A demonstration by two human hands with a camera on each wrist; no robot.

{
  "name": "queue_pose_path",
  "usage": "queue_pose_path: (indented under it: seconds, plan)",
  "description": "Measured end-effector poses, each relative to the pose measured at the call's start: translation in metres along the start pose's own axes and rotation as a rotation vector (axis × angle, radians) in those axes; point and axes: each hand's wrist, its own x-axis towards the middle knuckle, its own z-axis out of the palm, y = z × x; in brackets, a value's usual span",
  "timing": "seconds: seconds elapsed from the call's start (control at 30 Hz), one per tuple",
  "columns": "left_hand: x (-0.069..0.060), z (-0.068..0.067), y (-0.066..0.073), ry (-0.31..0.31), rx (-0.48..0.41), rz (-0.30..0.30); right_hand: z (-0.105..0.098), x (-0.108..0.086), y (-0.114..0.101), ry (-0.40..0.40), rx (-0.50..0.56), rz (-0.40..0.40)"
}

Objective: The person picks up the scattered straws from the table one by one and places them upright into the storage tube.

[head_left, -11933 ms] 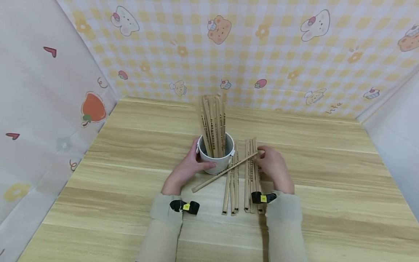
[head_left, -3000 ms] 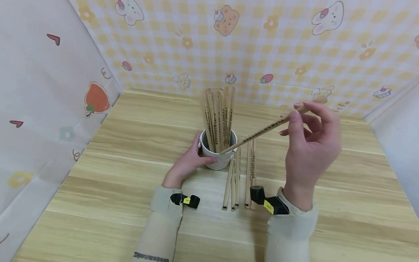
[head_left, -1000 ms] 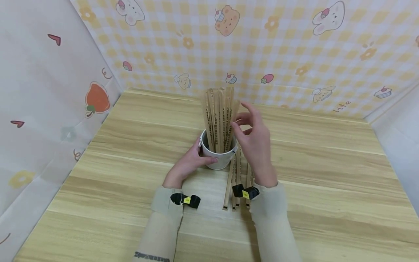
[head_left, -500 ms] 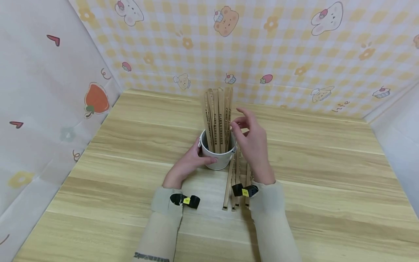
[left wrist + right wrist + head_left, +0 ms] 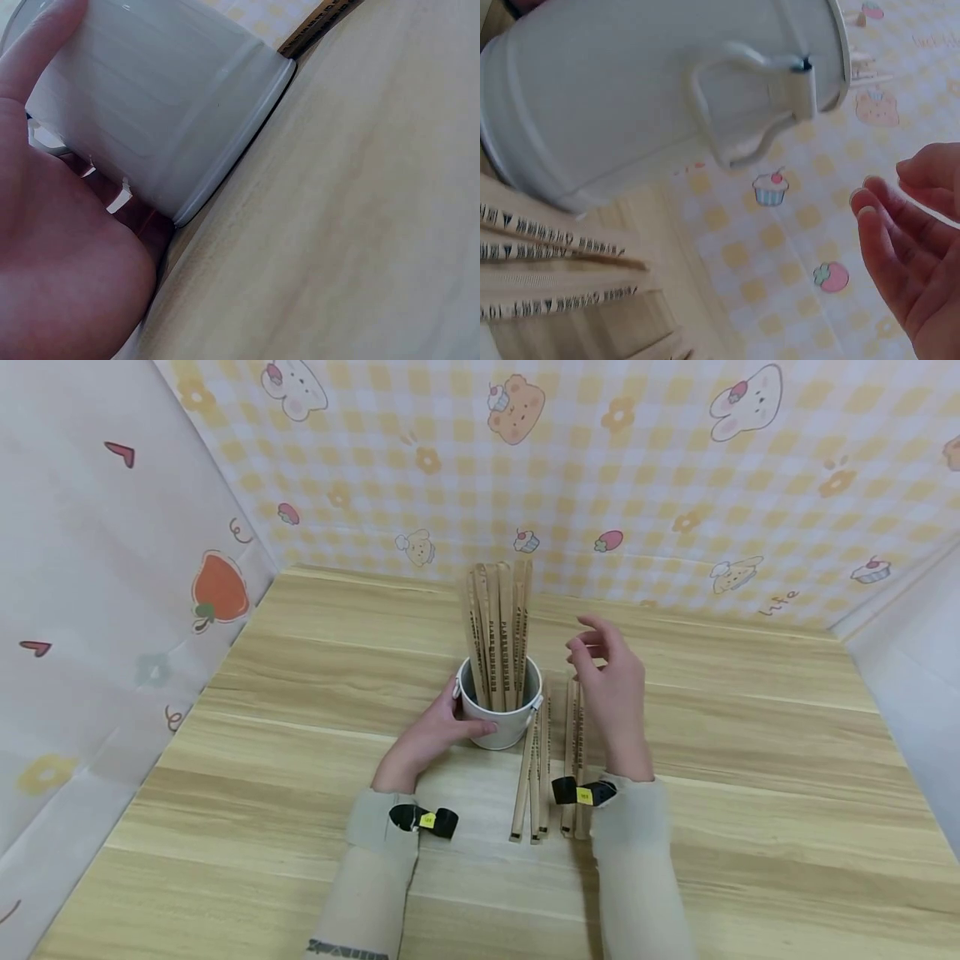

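Observation:
A small white bucket [image 5: 498, 727] stands on the table, and several paper-wrapped straws [image 5: 498, 635] lean upright in it. My left hand [image 5: 431, 739] grips the bucket's left side, thumb across the front; the left wrist view shows the thumb and the fingers around the bucket wall [image 5: 165, 97]. Right of the bucket, my right hand [image 5: 615, 693] hovers with loosely bent fingers and nothing between them. The right wrist view shows that hand [image 5: 922, 247] apart from the bucket's handle lug [image 5: 735, 105]. Below it, more wrapped straws [image 5: 532, 777] lie on the table in two groups.
The right-hand group of wrapped straws [image 5: 568, 752] lies partly under my right wrist. A wooden table [image 5: 262, 777] spreads around the bucket. A checked, cartoon-printed backdrop [image 5: 450, 485] rises behind it, and a white sheet [image 5: 112, 568] stands on the left.
My right hand took a straw from the right-hand group, put it into the bucket, let go and drew away to the right. The left hand keeps its hold on the bucket.

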Motion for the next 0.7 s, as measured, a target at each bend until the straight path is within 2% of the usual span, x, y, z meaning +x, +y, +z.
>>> queue_pose_path:
  seconds: [0.23, 0.5, 0.7]
  plan:
    - [0.001, 0.0, -0.004, -0.001, 0.002, -0.008, -0.007, 0.0, 0.016, -0.026, -0.09, 0.143]
    - [0.002, 0.0, -0.004, 0.001, 0.001, -0.004, -0.012, 0.001, 0.037, -0.121, -0.253, 0.277]
    - [0.001, 0.0, -0.004, 0.007, 0.007, -0.002, -0.016, 0.0, 0.05, -0.233, -0.309, 0.348]
